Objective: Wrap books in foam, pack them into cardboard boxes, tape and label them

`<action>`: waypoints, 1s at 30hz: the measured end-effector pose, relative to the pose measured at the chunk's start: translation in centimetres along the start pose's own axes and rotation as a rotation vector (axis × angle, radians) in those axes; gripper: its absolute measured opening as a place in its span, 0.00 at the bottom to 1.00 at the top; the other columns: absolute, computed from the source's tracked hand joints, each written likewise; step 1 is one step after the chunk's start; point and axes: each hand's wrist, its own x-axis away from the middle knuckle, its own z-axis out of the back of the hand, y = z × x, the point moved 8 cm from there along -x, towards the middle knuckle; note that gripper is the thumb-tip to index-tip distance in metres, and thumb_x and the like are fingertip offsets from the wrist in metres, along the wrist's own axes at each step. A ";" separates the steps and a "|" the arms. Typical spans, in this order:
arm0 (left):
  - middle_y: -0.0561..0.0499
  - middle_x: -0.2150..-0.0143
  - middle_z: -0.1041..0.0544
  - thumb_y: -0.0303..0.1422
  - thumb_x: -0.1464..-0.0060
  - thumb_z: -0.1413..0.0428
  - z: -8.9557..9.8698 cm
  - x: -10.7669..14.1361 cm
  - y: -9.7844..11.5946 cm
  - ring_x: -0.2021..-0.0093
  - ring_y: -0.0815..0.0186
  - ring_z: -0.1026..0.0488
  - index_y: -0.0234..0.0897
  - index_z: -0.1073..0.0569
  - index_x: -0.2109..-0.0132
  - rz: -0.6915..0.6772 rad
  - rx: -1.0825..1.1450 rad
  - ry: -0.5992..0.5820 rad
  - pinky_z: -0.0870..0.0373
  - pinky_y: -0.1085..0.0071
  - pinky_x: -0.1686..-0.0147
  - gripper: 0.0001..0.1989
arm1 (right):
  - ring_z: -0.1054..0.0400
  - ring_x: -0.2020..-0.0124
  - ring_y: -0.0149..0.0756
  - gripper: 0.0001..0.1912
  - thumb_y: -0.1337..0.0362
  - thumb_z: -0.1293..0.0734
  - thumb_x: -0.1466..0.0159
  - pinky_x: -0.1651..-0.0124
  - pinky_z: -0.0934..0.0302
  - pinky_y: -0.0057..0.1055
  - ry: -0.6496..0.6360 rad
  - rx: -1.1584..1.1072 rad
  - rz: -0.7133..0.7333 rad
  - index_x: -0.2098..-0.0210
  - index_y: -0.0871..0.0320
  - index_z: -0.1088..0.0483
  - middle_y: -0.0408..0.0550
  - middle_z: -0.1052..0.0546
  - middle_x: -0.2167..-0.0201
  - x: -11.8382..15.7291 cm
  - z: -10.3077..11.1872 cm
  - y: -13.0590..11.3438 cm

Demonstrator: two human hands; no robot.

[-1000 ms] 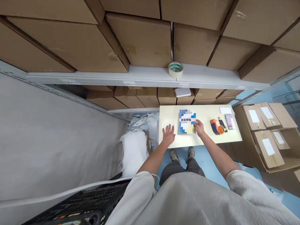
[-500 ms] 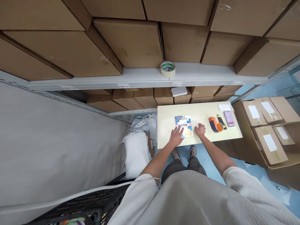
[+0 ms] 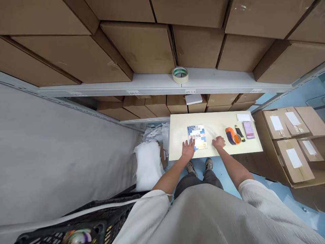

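A thin book [image 3: 199,134] with a blue, white and yellow cover lies face up on the cream tabletop [image 3: 177,135]. My left hand [image 3: 188,149] rests flat with fingers spread on the book's lower left corner. To the right of the book, apart from it, my right hand [image 3: 218,142] is closed low over the tabletop. Faint clear wrinkles show beside its fingertips, perhaps thin plastic, but what the fingers hold is too faint to make out. An orange tape dispenser [image 3: 233,135] lies to the right of that hand, beside a black and yellow utility knife [image 3: 239,133].
A white label [image 3: 243,117] and a blurred purple item [image 3: 248,129] lie at the table's right end. Ahead, a metal shelf [image 3: 152,81] holds cardboard boxes and a tape roll [image 3: 180,75]. An open carton [image 3: 274,162] stands right; white sheets [image 3: 148,166] and a black crate [image 3: 101,217] are left.
My left hand has slid slightly left across the book's cover. My right hand has moved a little to the right, away from the book, and remains closed.
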 end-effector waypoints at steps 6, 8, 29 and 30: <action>0.43 0.14 0.58 0.40 0.31 0.46 0.3 -0.1 -0.9 0.18 0.37 0.49 0.46 0.61 0.15 -0.016 0.025 -0.074 0.47 0.40 0.23 0.47 | 0.22 0.51 0.48 0.31 0.68 0.30 0.39 0.47 0.32 0.38 -0.111 -0.185 0.072 0.37 0.53 0.35 0.49 0.18 0.57 1.3 -0.3 -2.5; 0.44 0.14 0.56 0.40 0.31 0.47 0.7 -0.2 -1.3 0.18 0.38 0.47 0.44 0.61 0.15 -0.023 0.060 -0.089 0.44 0.44 0.24 0.46 | 0.22 0.54 0.45 0.30 0.68 0.31 0.39 0.50 0.31 0.34 -0.147 -0.195 0.229 0.37 0.53 0.33 0.46 0.18 0.60 2.7 -1.1 -5.2; 0.40 0.16 0.49 0.32 0.31 0.49 1.4 -0.9 -1.3 0.22 0.42 0.42 0.45 0.40 0.19 -0.028 0.179 -0.036 0.37 0.48 0.29 0.36 | 0.21 0.50 0.44 0.16 0.68 0.32 0.40 0.45 0.29 0.33 -0.130 -0.092 0.207 0.52 0.57 0.22 0.52 0.16 0.55 3.1 -3.7 -6.5; 0.39 0.16 0.48 0.33 0.30 0.50 1.4 -0.9 -1.3 0.23 0.42 0.42 0.44 0.39 0.20 -0.028 0.191 -0.031 0.37 0.48 0.29 0.34 | 0.21 0.52 0.44 0.14 0.66 0.31 0.40 0.48 0.29 0.33 -0.148 -0.113 0.165 0.55 0.56 0.22 0.51 0.17 0.58 2.8 -4.0 -6.4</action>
